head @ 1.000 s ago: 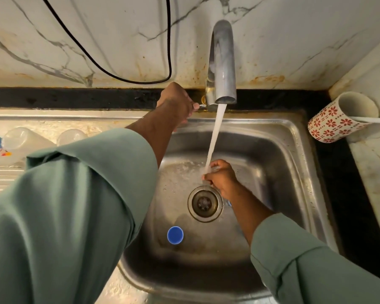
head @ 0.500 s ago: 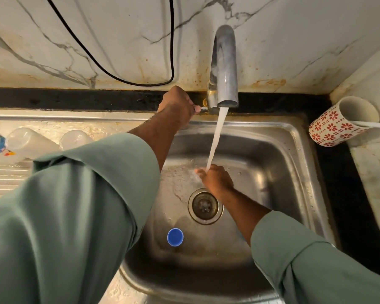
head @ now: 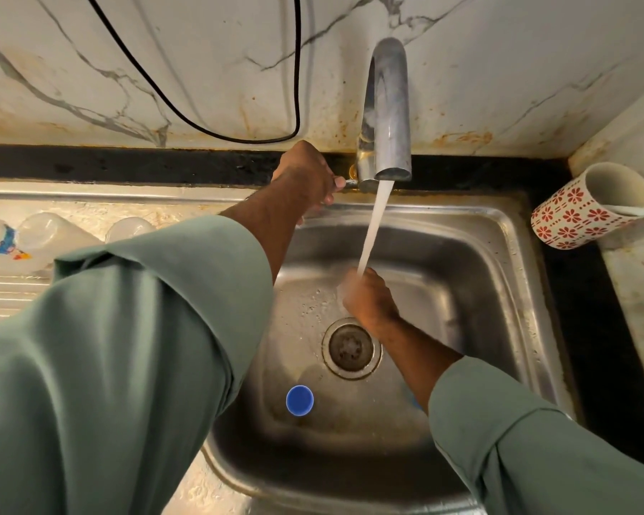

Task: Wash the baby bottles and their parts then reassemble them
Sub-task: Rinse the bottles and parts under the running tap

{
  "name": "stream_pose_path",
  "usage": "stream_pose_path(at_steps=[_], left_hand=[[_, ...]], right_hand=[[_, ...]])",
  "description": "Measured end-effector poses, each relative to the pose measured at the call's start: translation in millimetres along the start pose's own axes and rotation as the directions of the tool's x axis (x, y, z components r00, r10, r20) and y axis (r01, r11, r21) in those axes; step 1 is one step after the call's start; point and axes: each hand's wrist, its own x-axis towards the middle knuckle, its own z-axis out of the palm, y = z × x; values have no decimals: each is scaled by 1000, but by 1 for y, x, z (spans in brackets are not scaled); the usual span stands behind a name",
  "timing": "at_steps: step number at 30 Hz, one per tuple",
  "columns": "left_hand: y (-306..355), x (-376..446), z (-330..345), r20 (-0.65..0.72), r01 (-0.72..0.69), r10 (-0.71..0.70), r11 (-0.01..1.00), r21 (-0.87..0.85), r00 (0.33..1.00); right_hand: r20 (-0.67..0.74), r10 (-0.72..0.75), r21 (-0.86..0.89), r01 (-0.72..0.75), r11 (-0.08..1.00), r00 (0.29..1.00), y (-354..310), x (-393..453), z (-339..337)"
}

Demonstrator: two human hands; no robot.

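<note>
under the tap point(head: 385, 117) the stream runs on, the right hand point(head: 369, 301) now curled tighter round something unseen, left hand point(head: 305, 180) still gripping the handle; bottles point(head: 49, 232) wait left, rinsing continues.

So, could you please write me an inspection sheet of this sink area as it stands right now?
Surface: steel sink, wet, water running from the tap.
Job's things: blue cap on the sink floor; clear bottles lying on the drainboard.
Clutter: patterned mug on its side on the right counter.
Hands: left hand on the tap handle; right hand closed under the stream, contents hidden.
Cables: black cable looping down the wall.
Surroundings: stained marble wall.
</note>
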Motion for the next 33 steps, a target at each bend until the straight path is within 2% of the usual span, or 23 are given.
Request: stream_pose_path(at_steps=[5,9,12,14,17,19,23,25,27,29,31,33], left_hand=[[-5,1,-3,-58,-81,82,996,31,995],[0,2,4,-75,-33,38,997,65,996],[3,2,4,-105,-12,10,1000,-15,994],[2,3,5,-102,-7,5,1000,-18,995],[1,3,5,-76,-31,38,995,96,996],[0,4,5,-74,-33,40,995,92,996],[2,4,4,-51,10,-9,1000,15,999],[2,5,4,-50,17,-17,1000,-2,999],[1,6,4,-62,8,-7,1000,14,998],[0,6,5,-55,10,-10,1000,5,998],[0,7,6,-80,23,-26,999,-40,996],[0,7,7,-102,29,-35,998,-61,994]], right_hand=[[87,68,15,-70,997,994,6,-1,6],[84,93,21,-95,995,992,4,-2,3],[84,116,18,-118,993,990,4,1,5],[80,153,71,-159,985,985,4,1,5],[75,196,153,-206,967,978,0,0,3],[105,245,313,-266,912,964,-2,-1,5],[211,470,585,-496,642,857,-6,-5,6],[278,532,709,-544,449,800,-9,-9,2],[384,524,828,-534,169,761,-12,-13,-1],[465,466,871,-483,-88,753,-11,-18,-3],[500,422,866,-441,-237,756,-10,-24,-3],[515,409,853,-402,-334,753,-7,-30,-3]])
